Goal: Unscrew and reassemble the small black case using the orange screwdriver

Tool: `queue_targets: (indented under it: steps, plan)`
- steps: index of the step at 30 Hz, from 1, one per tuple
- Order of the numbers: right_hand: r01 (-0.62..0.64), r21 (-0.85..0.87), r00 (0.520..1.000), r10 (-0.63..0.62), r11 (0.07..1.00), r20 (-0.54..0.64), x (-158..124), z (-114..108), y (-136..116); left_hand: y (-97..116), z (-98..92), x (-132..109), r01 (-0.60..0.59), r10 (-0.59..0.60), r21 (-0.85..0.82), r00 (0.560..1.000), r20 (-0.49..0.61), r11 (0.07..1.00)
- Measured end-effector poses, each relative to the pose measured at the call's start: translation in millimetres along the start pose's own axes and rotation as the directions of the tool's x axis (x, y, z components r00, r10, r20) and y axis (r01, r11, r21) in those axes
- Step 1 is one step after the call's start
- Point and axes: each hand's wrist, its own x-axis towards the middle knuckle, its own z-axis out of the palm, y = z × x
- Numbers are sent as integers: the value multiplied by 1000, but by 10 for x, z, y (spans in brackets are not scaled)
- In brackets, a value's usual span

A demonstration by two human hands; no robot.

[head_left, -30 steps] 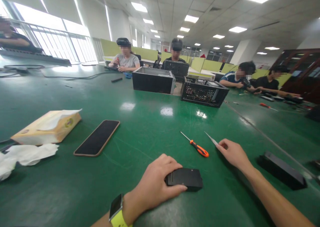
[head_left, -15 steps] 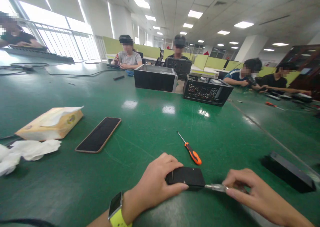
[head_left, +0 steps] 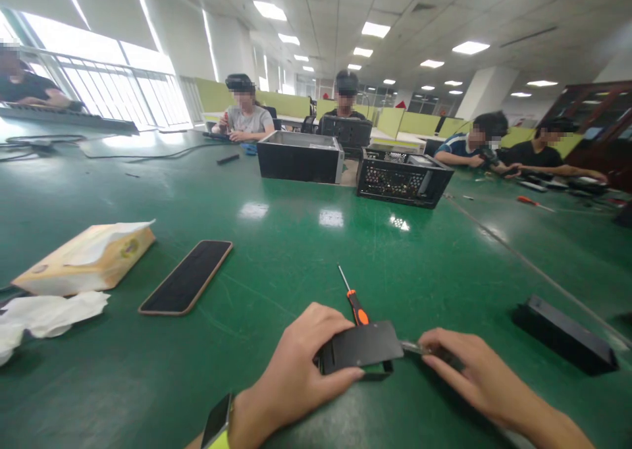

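- So, here's the left hand [head_left: 309, 363], clamped around one end of a black casing [head_left: 379, 375], to the right of the smartphone [head_left: 186, 278] and nearer the wearer; thumb on the near side, fingers over the far side, presumably to keep it from sliding on the green tabletop [head_left: 276, 238].
- And look at the flat lid [head_left: 365, 345]: tilted, a gap open along its near edge, something green inside; board or tabletop, I can't tell.
- Over comes the right hand [head_left: 478, 373], apart from the left, further right of the smartphone, closed on a slim tool [head_left: 413, 347]. Its tip points at the lid's right edge, a sideways grip that seems to suit working at that seam; actual contact is too blurred to call.
- Just behind the casing, right of the smartphone, lies an orange-handled screwdriver [head_left: 359, 311], blade pointing away, seemingly parked within easy reach.
- Far right of the smartphone, there's a long black block [head_left: 567, 336], out of the hands' way.
- Left of the smartphone: a tissue pack [head_left: 86, 258] with crumpled tissue [head_left: 54, 314] on its near side, both well apart from the action.
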Motion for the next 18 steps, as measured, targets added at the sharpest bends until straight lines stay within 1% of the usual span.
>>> queue_targets:
  steps: [2,4,5,6,9,12,14,15,18]
  plan:
    - [-32,56,996,36,998,-76,-23,-53,45,3,1,-5,16,-16,24,1000,27,1000]
    - [-13,116,989,30,993,-145,4,-78,20,8,7,-6,37,-40,48,997,68,998]
    - [-2,128,989,21,992,-149,40,-78,-24,11,10,-6,48,-52,55,995,81,997]
    - [8,123,992,8,992,-130,92,-73,-89,14,13,-5,61,-66,59,994,86,996]
    - [41,52,999,-41,998,-10,313,-42,-343,23,11,0,110,-113,48,991,76,993]
    - [138,4,987,-138,990,79,531,9,-547,27,-6,10,127,-130,38,987,92,991]
    - [192,2,972,-191,981,137,613,62,-604,24,-17,15,120,-127,60,985,119,991]
    - [201,-1,968,-198,980,157,633,92,-611,21,-20,15,117,-127,79,983,132,990]
    - [168,-51,975,-158,985,157,643,170,-589,3,-18,10,131,-150,144,980,129,981]
